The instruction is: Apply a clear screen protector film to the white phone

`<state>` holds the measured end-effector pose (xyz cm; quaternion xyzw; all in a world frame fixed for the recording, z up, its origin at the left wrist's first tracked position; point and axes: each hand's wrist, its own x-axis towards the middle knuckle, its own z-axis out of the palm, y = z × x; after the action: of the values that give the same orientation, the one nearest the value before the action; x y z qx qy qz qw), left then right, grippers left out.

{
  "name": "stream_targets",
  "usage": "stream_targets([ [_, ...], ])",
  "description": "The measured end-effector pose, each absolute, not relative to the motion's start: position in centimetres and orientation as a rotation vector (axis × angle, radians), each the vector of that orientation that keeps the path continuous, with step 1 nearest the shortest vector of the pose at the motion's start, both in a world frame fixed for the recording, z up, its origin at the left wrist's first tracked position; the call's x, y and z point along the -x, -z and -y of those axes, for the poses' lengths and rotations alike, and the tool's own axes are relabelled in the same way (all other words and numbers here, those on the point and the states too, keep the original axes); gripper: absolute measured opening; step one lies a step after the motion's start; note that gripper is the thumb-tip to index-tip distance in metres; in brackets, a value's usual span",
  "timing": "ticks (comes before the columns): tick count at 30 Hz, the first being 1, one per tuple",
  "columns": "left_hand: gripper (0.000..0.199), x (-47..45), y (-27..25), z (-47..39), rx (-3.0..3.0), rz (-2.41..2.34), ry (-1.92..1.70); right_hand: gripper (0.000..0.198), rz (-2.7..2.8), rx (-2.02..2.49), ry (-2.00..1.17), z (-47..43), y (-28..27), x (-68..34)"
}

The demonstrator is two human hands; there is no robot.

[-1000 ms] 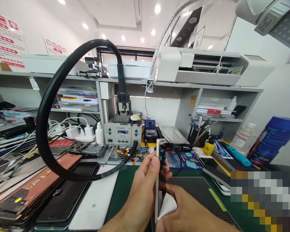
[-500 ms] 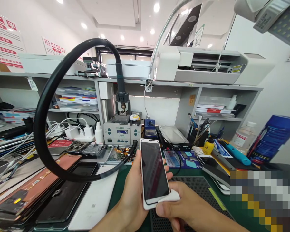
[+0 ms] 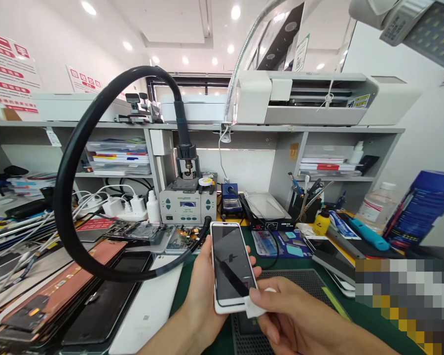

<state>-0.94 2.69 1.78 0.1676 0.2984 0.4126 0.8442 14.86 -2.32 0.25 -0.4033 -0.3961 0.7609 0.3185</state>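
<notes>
A white smartphone (image 3: 230, 264) with a dark, reflective screen is cradled in my left hand (image 3: 203, 291). The thumb runs along its left edge, and the fingertips curl round from behind on the right. At the phone's lower right corner, my right hand (image 3: 292, 310) pinches a white wipe (image 3: 254, 307) between thumb and fingers. The wipe touches the bottom edge; whether it is paper or cloth I cannot tell. Below the hands lies a black perforated mat (image 3: 303, 281).
A thick black hose (image 3: 64, 187) loops on the left, running to a grey rework station (image 3: 187, 204). Phone parts and a large white phone back (image 3: 151, 301) lie left. Tools, a yellow bottle (image 3: 321, 223) and a clear bottle (image 3: 376, 209) stand right.
The phone has shifted slightly left and its screen reflection differs. My right thumb has moved up at the lower right corner, and the wipe now hangs below it.
</notes>
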Motion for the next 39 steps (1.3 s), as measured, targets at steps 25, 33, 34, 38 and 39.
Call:
stream_targets([
  [25,0.07,1.1,-1.7,-2.7,-0.448,-0.556,-0.866,0.054,1.375,1.162,-1.572,1.8,1.6,-14.5],
  [33,0.07,1.1,-1.6,-3.1,-0.404,-0.603,-0.884,0.044,1.372,1.19,-1.622,2.2,1.1,-14.9],
  [34,0.07,1.1,-1.6,-3.1,-0.408,-0.594,-0.881,0.045,1.361,1.203,-1.629,2.2,1.0,-14.9],
  [38,0.072,1.1,-1.6,-3.1,-0.4,-0.598,-0.888,0.046,1.358,1.218,-1.637,2.0,0.9,-14.8],
  [39,0.073,1.1,-1.6,-3.0,-0.394,-0.607,-0.891,0.044,1.37,1.217,-1.633,2.0,0.9,-14.7],
])
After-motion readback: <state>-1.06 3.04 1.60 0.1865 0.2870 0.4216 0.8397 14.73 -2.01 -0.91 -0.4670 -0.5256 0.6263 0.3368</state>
